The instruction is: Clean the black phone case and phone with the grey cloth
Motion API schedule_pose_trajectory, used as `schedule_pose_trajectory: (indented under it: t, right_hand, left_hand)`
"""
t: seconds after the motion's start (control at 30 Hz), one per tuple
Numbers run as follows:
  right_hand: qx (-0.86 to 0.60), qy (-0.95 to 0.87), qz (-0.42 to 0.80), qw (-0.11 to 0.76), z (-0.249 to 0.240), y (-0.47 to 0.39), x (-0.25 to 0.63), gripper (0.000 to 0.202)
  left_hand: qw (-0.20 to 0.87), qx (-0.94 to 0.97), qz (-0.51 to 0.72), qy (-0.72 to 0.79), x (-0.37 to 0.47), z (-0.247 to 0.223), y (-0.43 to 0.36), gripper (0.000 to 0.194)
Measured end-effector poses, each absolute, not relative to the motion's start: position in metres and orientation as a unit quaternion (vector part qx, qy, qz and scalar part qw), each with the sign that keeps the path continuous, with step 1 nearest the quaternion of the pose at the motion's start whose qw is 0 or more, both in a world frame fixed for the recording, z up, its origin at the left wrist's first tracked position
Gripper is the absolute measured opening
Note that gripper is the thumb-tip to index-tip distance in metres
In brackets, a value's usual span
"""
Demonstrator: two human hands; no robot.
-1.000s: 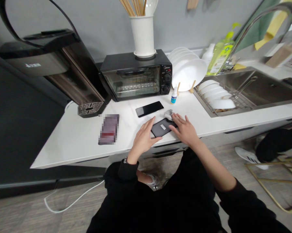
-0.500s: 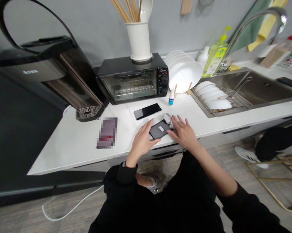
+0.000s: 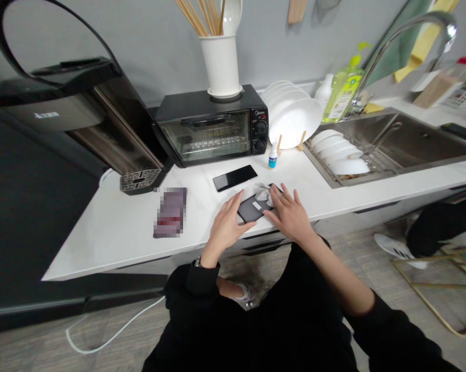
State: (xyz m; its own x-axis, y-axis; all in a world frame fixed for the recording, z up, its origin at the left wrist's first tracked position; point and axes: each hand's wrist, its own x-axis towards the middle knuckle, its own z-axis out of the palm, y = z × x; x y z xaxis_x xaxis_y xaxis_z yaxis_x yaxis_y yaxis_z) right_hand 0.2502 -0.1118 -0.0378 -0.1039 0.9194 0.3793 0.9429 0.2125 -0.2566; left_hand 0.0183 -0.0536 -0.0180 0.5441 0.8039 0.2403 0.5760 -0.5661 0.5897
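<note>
A dark flat phone-like device with a small white label lies near the counter's front edge. My left hand rests at its left end, thumb and fingers spread around the corner. On the right end, my right hand presses a crumpled white tissue against the surface with its fingertips. Behind them lies a black phone, and a small white and blue bottle stands upright to its right. Off to the left is a pixelated purple item.
A tall black machine stands at the left, beside a black toaster oven bearing a white utensil holder. White plates, green soap bottle and sink are at the right. A person's shoe shows below.
My right hand has moved slightly left with the tissue, which now covers more of the device's upper middle. The device's far right corner now shows. My left hand has stayed in place.
</note>
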Motion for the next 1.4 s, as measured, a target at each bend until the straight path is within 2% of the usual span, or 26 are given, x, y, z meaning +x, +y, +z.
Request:
schedule_pose_trajectory:
  t: [0.1, 0.2, 0.33, 0.43, 0.67, 0.83, 0.97, 1.1, 1.2, 1.4]
  right_hand:
    - [-0.523, -0.819, 0.025, 0.234, -0.037, -0.125, 0.210, 0.079]
    - [-0.485, -0.844, 0.040, 0.228, -0.034, -0.129, 0.201, 0.074]
    - [-0.591, -0.774, -0.020, 0.226, -0.033, -0.113, 0.246, 0.062]
    - [-0.645, -0.728, -0.038, 0.232, -0.034, -0.108, 0.257, 0.064]
    - [-0.483, -0.845, 0.038, 0.225, -0.031, -0.127, 0.198, 0.068]
    - [-0.606, -0.763, -0.036, 0.223, -0.034, -0.111, 0.251, 0.063]
    - [-0.658, -0.714, -0.065, 0.229, -0.038, -0.105, 0.261, 0.075]
    - [-0.552, -0.806, -0.009, 0.213, -0.035, -0.116, 0.213, 0.085]
    - [-0.469, -0.859, 0.021, 0.203, -0.031, -0.119, 0.196, 0.084]
    - [-0.611, -0.759, -0.047, 0.217, -0.034, -0.104, 0.256, 0.070]
  left_hand:
    - [0.231, 0.852, 0.246, 0.399, 0.016, -0.019, -0.054, 0.098]
    - [0.227, 0.858, 0.245, 0.391, 0.015, -0.020, -0.054, 0.095]
    - [0.221, 0.854, 0.251, 0.399, 0.017, -0.019, -0.055, 0.099]
    - [0.225, 0.849, 0.250, 0.407, 0.019, -0.018, -0.055, 0.102]
    - [0.230, 0.858, 0.241, 0.392, 0.015, -0.020, -0.055, 0.096]
    - [0.225, 0.854, 0.249, 0.398, 0.016, -0.020, -0.054, 0.101]
    - [0.224, 0.851, 0.251, 0.403, 0.018, -0.020, -0.053, 0.102]
    - [0.224, 0.855, 0.250, 0.395, 0.016, -0.021, -0.053, 0.097]
    - [0.226, 0.859, 0.244, 0.390, 0.015, -0.022, -0.053, 0.095]
    - [0.224, 0.855, 0.251, 0.395, 0.017, -0.021, -0.053, 0.100]
